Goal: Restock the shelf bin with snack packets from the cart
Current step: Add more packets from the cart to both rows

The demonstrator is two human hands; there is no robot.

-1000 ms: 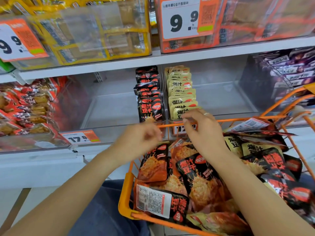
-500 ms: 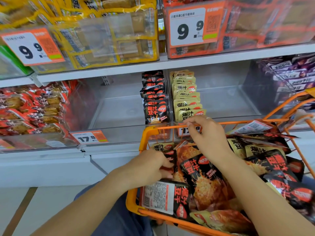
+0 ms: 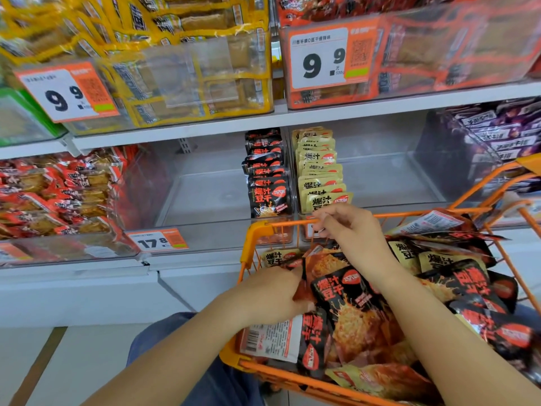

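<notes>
The left hand (image 3: pixel 272 291) reaches into the orange cart (image 3: pixel 254 232), its grip clenched on a black snack packet (image 3: pixel 301 284) among the heap. The right hand (image 3: pixel 351 230) hovers over the cart's far rim, fingers curled; whether it holds anything I cannot tell. Behind it, the clear shelf bin (image 3: pixel 205 197) holds a row of black packets (image 3: pixel 268 183).

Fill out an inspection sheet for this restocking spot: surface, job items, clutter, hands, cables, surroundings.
Surface: clear shelf bin, mostly bare on its left side.
Job items: a black packet row and a yellow packet row stand upright side by side in the bins; orange cart piled with loose black and yellow packets.
Clutter: nothing seen.
Hands: left hand reaches into the cart and grips a packet; right hand hovers over the cart's far rim, fingers curled, grip unclear.
Cables: nothing seen.
Surroundings: price tag reading 17.8; red packets left, purple packets right.
</notes>
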